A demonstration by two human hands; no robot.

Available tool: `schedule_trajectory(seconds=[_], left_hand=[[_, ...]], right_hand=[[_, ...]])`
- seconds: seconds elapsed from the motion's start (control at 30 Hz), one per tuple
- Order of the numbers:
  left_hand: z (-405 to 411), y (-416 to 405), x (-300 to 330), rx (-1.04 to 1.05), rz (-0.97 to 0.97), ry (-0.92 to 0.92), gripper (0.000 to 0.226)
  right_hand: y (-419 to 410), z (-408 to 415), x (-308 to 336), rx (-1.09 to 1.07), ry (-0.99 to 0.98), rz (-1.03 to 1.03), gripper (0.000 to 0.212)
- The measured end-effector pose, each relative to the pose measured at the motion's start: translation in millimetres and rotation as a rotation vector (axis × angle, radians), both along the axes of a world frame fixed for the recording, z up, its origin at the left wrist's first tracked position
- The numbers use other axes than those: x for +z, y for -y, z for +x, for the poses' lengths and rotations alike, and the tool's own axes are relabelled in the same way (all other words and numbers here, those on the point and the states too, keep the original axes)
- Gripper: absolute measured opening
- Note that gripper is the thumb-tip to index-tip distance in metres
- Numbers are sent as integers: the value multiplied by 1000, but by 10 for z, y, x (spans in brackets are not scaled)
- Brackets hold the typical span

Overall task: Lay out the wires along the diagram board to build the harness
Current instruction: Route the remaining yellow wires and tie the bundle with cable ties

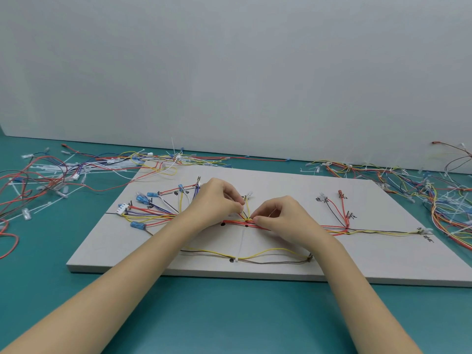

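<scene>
Both forearms reach in from the near edge over the teal table (229, 315) and meet at the middle of the board (383, 251). Left hand (217, 200) has its fingers curled, thumb and forefinger pinching thin wires where yellow strands rise toward a small terminal (249, 194) just beyond. Right hand (283, 218) sits close beside it, fingertips nearly touching the left's, pinching the red and yellow bundle (245, 221) at the board's centre line. From that point the wires (153, 213) fan out left to blue connectors (141, 199) and a white plug (122, 208), and run right along a drawn line to a red branch (342, 208) and a far-right end (424, 231). Nearer the camera, a yellow and a brown wire (268, 259) loop across the board, held by a white tie (236, 259). Off the board, loose wire piles lie on the table at far left (46, 175) and far right (421, 190), against a white wall (229, 72).
</scene>
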State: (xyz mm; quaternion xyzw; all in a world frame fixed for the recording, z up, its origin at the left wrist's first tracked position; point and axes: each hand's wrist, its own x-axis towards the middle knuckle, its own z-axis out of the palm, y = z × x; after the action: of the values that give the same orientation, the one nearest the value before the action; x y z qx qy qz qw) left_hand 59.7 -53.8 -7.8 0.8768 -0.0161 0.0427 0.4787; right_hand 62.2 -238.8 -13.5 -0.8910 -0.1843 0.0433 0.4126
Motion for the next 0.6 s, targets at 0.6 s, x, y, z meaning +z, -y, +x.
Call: schedule_trajectory(seconds=[0.6], left_hand=[[-14,55,-34,-24,114,68,14]], right_hand=[[-53,-35,-29,18,94,-99,7]])
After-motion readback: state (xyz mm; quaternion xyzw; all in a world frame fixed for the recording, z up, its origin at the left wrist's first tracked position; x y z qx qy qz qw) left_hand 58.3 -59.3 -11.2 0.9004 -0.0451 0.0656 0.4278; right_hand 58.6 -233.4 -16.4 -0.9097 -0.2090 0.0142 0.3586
